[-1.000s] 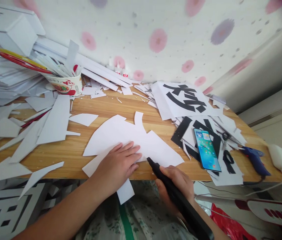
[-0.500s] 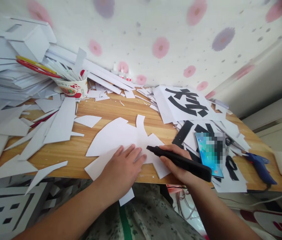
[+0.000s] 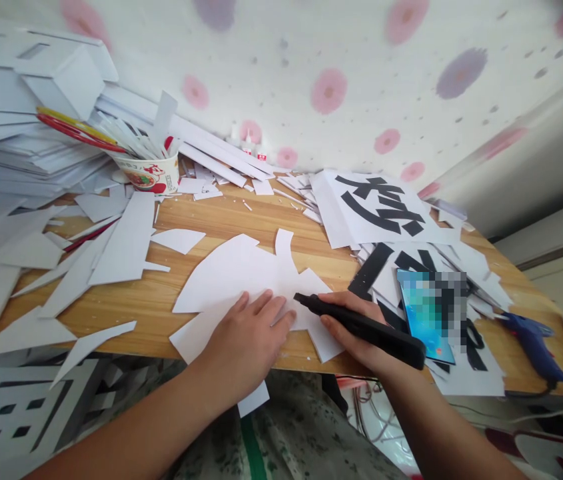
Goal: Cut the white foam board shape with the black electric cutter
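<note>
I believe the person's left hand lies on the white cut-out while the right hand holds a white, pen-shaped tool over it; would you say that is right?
Not quite: the pen-shaped tool in the right hand is black, as the head view shows. The left hand does lie on the white cut-out.

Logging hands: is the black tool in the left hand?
No: the right hand grips the black tool; the left hand rests on a white piece.
</note>
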The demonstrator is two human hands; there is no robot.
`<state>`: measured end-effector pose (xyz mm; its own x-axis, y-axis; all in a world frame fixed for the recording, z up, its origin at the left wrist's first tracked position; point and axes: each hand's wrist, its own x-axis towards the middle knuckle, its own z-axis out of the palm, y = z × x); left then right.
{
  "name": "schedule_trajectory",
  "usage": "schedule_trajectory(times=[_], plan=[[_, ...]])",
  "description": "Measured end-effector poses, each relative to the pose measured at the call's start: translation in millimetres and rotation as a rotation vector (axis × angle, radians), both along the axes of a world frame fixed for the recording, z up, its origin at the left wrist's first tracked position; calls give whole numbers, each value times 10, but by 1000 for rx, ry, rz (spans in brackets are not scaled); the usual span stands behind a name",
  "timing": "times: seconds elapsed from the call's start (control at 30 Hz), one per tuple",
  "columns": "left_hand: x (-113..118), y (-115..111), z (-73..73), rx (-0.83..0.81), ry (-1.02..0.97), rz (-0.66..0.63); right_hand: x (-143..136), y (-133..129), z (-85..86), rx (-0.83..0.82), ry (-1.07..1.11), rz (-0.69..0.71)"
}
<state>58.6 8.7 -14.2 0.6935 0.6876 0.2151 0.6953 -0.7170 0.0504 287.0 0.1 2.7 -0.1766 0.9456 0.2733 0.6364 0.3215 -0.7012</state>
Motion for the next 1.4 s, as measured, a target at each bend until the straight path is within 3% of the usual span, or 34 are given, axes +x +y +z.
schedule_trajectory(times=[0.33,0.57,0.83,1.4], plan=[[17,2,-2,9,-18,28,-34,79,86,95,-67,106],[90,-2,-70,19,-8,78,-99,138,157,66,-87,185],[125,3,-68,10,-12,103,-130,-40,32,223,-58,98],[117,-9,-16,-11,-37,115,-43,-414,-10,213,-99,95]])
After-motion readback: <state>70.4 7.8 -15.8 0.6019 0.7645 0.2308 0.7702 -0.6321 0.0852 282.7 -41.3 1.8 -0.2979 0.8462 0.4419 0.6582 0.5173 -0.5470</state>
